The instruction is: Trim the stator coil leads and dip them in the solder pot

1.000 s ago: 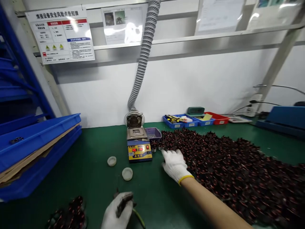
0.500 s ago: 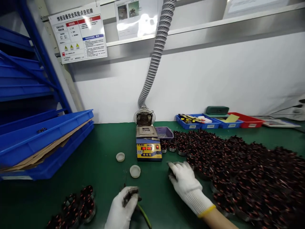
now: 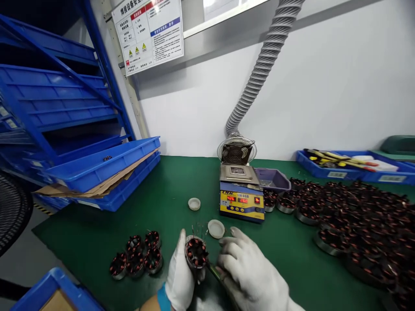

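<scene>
My left hand [image 3: 179,276], in a white glove, grips a motor stator [image 3: 196,253] with copper windings, its open face turned up and thin wire ends rising from its far edge. My right hand [image 3: 251,276], also gloved, has its fingers curled around a slim green-handled tool [image 3: 214,273]; the tip reaches the stator's right side, and whether it touches cannot be made out. Just beyond the hands sit two small white dishes, the nearer dish [image 3: 216,229] and the farther dish [image 3: 194,204]. Left of my left hand stands a small group of stators [image 3: 135,261].
A yellow and blue heating unit [image 3: 241,205] with red digits stands ahead, a grey hose [image 3: 259,69] above it. A purple tray [image 3: 275,179] adjoins it. Many stators [image 3: 356,224] cover the right side. Blue trays [image 3: 106,168] are stacked left; a tool tray [image 3: 330,166] lies back right.
My right hand has come from the edge of the stator mass to the middle. The stator is now in my left hand, and the green-handled tool has passed from left to right. The view has swung left.
</scene>
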Motion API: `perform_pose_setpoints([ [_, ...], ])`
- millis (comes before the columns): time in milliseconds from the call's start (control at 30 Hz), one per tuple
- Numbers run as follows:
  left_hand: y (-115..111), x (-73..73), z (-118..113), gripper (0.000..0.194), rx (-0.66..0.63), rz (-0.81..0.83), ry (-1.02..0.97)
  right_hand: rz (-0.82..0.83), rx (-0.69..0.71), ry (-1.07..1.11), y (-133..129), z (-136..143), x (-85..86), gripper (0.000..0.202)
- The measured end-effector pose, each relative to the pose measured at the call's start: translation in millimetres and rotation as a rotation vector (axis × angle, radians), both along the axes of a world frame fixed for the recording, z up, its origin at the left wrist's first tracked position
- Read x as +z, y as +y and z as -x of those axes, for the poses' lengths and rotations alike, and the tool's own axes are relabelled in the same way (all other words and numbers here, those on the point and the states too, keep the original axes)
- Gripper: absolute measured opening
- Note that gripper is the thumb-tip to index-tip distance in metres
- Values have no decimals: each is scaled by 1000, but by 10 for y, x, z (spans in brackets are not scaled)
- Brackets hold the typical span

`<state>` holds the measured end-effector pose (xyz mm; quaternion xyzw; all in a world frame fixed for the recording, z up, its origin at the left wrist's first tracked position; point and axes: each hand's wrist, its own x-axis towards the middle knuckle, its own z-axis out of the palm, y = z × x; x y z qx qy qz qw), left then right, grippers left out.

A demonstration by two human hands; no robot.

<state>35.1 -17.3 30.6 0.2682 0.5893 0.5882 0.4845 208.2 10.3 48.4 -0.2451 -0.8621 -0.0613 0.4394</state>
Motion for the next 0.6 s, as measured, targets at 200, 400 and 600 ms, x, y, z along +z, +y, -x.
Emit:
perform_pose_setpoints([
  [200,-52,83,17,59,-57,-28,187,52,-8,-38,13,-16,149,42],
  [400,-111,156,-3,50,-63,19,280,260,-77,-418,-55,-22,45,6],
  [600,-72,99,19,60,44,85,127,660,-26,-415,-235,-405,487,17],
])
